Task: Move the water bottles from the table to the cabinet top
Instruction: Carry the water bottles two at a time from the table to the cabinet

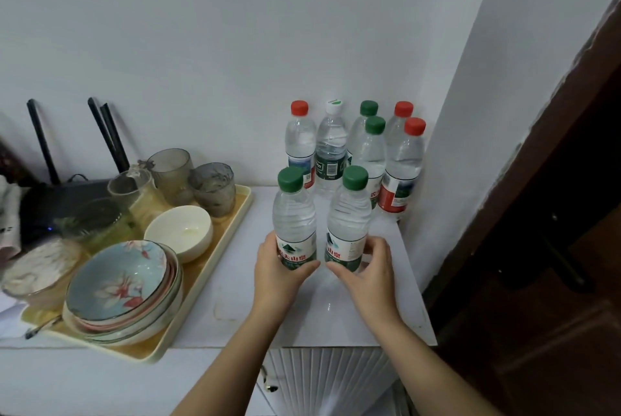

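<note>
Two clear green-capped water bottles stand upright on the white cabinet top point(235, 308). My left hand point(277, 276) grips the lower part of the left bottle point(294, 214). My right hand point(368, 267) curls round the base of the right bottle point(349, 214). Behind them, several more bottles stand against the wall in the corner: one with a red cap point(300, 143), one with a white cap point(331, 150), two with green caps point(371, 150) and two more red-capped ones point(405, 160).
A beige tray point(215, 267) on the left carries stacked patterned bowls point(121, 288), a white bowl point(179, 230) and several glasses point(211, 187). A black router point(60, 193) sits behind it. A white wall closes the right side, with a dark wooden door point(537, 247) beyond.
</note>
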A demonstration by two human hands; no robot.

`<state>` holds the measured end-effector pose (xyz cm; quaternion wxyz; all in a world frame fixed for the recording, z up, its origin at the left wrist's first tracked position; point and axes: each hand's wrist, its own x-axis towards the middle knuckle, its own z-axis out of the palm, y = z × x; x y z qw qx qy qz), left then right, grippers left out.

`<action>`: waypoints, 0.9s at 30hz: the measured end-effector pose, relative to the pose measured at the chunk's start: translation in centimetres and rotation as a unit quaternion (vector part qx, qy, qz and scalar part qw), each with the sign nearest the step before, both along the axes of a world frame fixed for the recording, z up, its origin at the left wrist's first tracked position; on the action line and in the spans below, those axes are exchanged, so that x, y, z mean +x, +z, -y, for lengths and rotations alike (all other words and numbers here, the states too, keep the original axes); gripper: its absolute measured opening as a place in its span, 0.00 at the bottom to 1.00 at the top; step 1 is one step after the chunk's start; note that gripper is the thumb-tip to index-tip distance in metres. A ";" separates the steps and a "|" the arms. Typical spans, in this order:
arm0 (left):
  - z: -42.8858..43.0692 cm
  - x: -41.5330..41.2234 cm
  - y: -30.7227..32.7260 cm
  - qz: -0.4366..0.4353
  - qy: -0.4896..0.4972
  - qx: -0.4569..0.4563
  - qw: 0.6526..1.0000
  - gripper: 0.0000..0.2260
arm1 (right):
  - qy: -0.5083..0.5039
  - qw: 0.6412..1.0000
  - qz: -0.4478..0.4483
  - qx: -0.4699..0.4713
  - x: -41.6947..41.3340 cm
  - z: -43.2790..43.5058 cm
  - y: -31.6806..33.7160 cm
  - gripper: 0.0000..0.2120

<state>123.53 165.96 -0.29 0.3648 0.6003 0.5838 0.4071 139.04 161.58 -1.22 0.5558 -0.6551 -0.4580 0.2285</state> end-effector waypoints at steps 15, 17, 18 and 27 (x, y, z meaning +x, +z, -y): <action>-7.7 2.6 0.9 0.014 0.053 0.018 0.998 0.27 | -0.061 0.995 0.075 -0.013 0.5 -8.1 1.1 0.25; -8.6 2.9 1.0 0.021 0.058 0.013 0.998 0.26 | -0.069 0.993 0.097 -0.018 0.3 -8.8 1.1 0.22; -9.0 3.0 1.1 0.024 0.057 0.012 0.998 0.26 | -0.071 0.992 0.105 -0.024 0.3 -9.1 1.2 0.20; -11.4 3.7 0.7 0.028 0.045 0.013 0.998 0.24 | -0.098 0.985 0.131 -0.055 0.5 -11.1 1.0 0.15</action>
